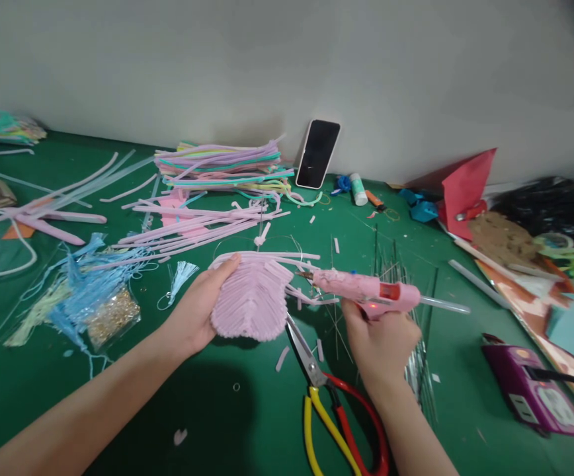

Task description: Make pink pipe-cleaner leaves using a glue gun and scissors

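My left hand (pixel 200 307) grips a lilac leaf-shaped piece (pixel 252 301) made of pipe cleaners laid side by side in slanting rows. My right hand (pixel 383 347) is wrapped round the handle of a pink hot glue gun (pixel 361 291). The gun's nozzle points left, close to the piece's right edge; whether they touch I cannot tell. A clear glue stick (pixel 446 305) sticks out of its back. Scissors (pixel 317 373) with one red and one yellow handle lie between my hands. Loose lilac pipe cleaners (pixel 207 228) lie beyond the piece.
A phone (pixel 319 155) leans on the wall beside a bundle of coloured pipe cleaners (pixel 222 162). Blue tassels (pixel 81 277) and a bag of gold rings (pixel 113 317) lie at left. Thin wires (pixel 418 357) spread near my right arm, with a purple corded device (pixel 535 390) farther right.
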A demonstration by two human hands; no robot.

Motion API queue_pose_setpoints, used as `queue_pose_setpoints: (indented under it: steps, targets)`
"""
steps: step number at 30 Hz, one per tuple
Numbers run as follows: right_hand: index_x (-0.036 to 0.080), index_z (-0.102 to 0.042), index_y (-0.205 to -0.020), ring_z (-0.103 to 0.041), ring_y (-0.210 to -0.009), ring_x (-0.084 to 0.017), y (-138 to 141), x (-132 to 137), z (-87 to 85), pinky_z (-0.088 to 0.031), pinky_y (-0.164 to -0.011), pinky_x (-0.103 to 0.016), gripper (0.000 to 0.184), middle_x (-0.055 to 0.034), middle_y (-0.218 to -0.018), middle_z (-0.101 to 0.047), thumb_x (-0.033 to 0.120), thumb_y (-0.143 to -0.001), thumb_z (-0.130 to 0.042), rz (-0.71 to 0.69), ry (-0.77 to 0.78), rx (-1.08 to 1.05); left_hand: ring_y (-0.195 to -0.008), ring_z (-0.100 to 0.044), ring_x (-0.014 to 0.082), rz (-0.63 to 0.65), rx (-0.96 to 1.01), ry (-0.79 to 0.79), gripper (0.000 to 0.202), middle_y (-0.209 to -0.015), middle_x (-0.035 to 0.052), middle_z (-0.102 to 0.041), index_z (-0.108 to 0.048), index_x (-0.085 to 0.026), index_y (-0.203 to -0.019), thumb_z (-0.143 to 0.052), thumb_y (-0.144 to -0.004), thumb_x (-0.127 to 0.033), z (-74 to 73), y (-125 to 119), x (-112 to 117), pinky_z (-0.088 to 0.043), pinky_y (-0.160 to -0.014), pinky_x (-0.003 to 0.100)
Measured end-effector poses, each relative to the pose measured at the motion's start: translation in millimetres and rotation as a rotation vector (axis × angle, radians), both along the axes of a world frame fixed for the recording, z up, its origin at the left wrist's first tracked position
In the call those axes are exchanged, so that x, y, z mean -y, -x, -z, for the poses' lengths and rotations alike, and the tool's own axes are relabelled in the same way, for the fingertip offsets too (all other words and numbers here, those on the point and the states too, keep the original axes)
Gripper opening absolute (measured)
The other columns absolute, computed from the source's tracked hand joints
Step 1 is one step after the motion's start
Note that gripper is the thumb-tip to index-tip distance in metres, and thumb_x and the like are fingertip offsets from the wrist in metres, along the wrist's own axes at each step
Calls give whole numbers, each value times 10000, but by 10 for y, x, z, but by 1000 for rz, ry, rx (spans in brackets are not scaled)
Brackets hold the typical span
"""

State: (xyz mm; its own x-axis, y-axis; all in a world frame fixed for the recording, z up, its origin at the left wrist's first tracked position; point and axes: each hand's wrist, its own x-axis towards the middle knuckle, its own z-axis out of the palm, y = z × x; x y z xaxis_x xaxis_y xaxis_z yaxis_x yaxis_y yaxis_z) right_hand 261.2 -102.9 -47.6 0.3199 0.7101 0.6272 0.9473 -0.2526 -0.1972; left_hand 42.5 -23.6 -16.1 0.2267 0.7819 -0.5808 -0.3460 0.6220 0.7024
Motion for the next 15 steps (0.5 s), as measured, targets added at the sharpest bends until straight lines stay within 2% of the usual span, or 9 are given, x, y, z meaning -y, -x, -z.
queue_pose_setpoints:
  steps: [11, 15]
  targets:
    - [205, -493, -402, -414, -359, -154, 2, -4, 22, -276, -432, -263, 422, -9, -354, -420, 336, -802, -474, -28, -24, 70, -697, -684, 172, 7, 2, -2, 193, -821, 53, -715, -698, -145, -884, -618, -849, -317, 17, 8, -3, -569, -594, 244]
    - [206, -509, -425, -442, -389, -163, 5, 5, 16, -302, -456, -264, 391, -10, -377, -429, 342, -791, -487, -18, 28, 16, -694, -691, 174, 14, 7, -7, 179, -828, 49, -723, -693, -154, -897, -608, -856, -306, 19, 10, -6, -576, -601, 255]
